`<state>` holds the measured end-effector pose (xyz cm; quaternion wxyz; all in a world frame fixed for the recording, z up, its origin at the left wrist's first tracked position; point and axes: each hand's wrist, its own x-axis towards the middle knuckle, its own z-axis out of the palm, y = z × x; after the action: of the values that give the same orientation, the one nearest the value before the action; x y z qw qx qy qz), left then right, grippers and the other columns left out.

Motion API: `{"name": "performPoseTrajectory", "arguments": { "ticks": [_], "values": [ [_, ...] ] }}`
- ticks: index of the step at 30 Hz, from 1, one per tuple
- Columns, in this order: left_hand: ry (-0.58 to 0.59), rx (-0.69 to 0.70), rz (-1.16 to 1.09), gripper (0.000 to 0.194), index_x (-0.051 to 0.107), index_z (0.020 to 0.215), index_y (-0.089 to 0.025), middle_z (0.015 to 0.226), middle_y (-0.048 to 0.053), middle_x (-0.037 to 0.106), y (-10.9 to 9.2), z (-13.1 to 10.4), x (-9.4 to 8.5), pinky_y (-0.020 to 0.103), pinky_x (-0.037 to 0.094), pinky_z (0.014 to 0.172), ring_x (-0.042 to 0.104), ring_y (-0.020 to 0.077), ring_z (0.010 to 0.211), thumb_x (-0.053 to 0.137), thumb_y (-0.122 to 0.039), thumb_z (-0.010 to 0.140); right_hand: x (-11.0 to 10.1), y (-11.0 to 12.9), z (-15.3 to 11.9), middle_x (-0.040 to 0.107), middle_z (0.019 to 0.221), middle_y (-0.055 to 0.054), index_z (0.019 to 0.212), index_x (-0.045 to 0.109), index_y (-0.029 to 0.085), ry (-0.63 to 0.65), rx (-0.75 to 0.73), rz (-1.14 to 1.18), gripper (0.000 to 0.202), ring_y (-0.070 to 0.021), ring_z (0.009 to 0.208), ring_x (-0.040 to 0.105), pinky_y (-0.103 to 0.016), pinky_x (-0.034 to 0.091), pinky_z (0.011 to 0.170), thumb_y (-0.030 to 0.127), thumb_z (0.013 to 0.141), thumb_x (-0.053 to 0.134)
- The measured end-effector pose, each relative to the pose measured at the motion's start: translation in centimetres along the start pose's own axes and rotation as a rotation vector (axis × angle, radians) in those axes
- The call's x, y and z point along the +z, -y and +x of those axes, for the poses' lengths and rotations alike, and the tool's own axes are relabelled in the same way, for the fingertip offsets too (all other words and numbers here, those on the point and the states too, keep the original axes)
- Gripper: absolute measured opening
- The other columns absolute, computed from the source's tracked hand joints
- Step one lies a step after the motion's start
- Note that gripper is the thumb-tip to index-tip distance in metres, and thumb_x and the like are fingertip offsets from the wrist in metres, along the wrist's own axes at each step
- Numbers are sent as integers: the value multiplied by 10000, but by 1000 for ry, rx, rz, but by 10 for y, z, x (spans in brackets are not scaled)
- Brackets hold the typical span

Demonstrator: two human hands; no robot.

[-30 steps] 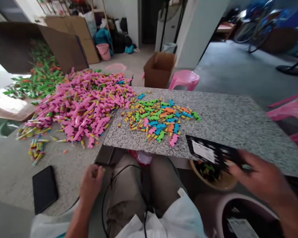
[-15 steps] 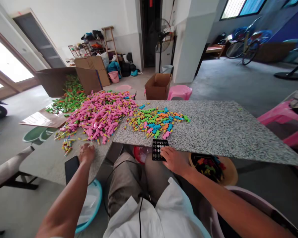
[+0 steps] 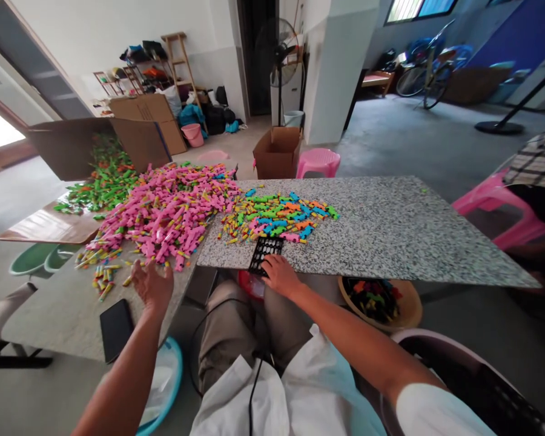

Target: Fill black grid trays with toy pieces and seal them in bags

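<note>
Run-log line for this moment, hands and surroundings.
left hand: open, beside pink plastic pieces | right hand: touching black gridded tray | mixed-colour pieces: beyond tray | black handheld device: near left hand

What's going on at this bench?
Someone is seated at two stone-topped tables. Their right hand is on a black slotted tray at the front edge of the speckled tabletop, just in front of a mixed-color pile of small plastic pieces. Their left hand, fingers spread, is at the near edge of a big pile of mostly pink pieces; whether it touches any is unclear. A black phone-like slab lies nearby.
</note>
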<state>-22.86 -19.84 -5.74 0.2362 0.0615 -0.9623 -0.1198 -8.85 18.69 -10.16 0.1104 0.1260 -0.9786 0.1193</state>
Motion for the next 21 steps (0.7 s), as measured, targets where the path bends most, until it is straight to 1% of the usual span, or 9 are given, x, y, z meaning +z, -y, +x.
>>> {"name": "performPoseTrajectory", "arguments": {
  "ticks": [2,4,6,8,10,13,16,19,21],
  "values": [
    [9,124,-73,446,597,1363,-158,1677,188,344,-19,-17,0,501,258,1318,284,321,1595,512,-398,997,-5,-8,3,597,1416,-155,1288,643,149,-26,-19,51,426,-314,1318,509,-462,423,1158,397,954,732],
    [110,295,-212,381,604,1342,-194,1624,156,444,-41,-38,0,481,317,1303,369,290,1556,490,-349,1013,-18,-26,1,631,1358,-144,1264,660,156,-78,50,68,302,-278,1285,539,-420,427,1153,343,1036,595],
    [259,536,-369,365,606,1349,-220,1563,133,528,-67,-61,0,469,366,1288,433,274,1520,503,-318,1013,-33,-52,-3,665,1219,-148,1173,689,150,-114,244,0,261,-268,1188,581,-397,460,1086,242,1060,472],
    [386,776,-458,396,597,1393,-237,1594,110,515,-98,-80,2,473,356,1305,391,272,1556,535,-320,1010,-45,-81,-8,654,1152,-175,1132,700,121,-91,475,-125,276,-288,1107,600,-395,489,991,216,1040,458],
    [468,925,-508,455,571,1452,-235,1626,107,492,-131,-88,10,479,346,1319,348,270,1584,554,-323,1006,-50,-105,-10,636,1173,-196,1130,708,100,-19,603,-212,283,-292,1060,612,-383,496,919,237,1028,482],
    [500,949,-513,481,579,1474,-201,1630,130,487,-178,-81,33,488,365,1309,380,280,1561,542,-283,1002,-48,-122,-11,626,1190,-188,1114,732,110,79,614,-245,298,-272,1031,622,-357,488,872,248,1036,480],
    [510,953,-446,421,658,1413,-209,1622,115,500,-211,-59,64,508,359,1299,416,297,1529,503,-287,1030,-46,-120,-10,626,1168,-172,1106,755,134,125,606,-240,301,-260,996,633,-348,483,832,269,1038,495],
    [523,1018,-389,400,711,1363,-259,1606,92,516,-225,-37,89,553,319,1300,400,325,1529,502,-404,1055,-50,-113,-13,633,1134,-155,1083,771,156,124,634,-222,296,-249,939,643,-344,482,792,288,1034,510],
    [499,1006,-368,433,709,1372,-265,1608,102,504,-228,-26,98,572,285,1304,365,343,1542,507,-475,1052,-52,-110,-17,639,1104,-143,1058,775,165,96,646,-209,294,-240,906,645,-340,482,778,300,1033,514]
  ]
}}
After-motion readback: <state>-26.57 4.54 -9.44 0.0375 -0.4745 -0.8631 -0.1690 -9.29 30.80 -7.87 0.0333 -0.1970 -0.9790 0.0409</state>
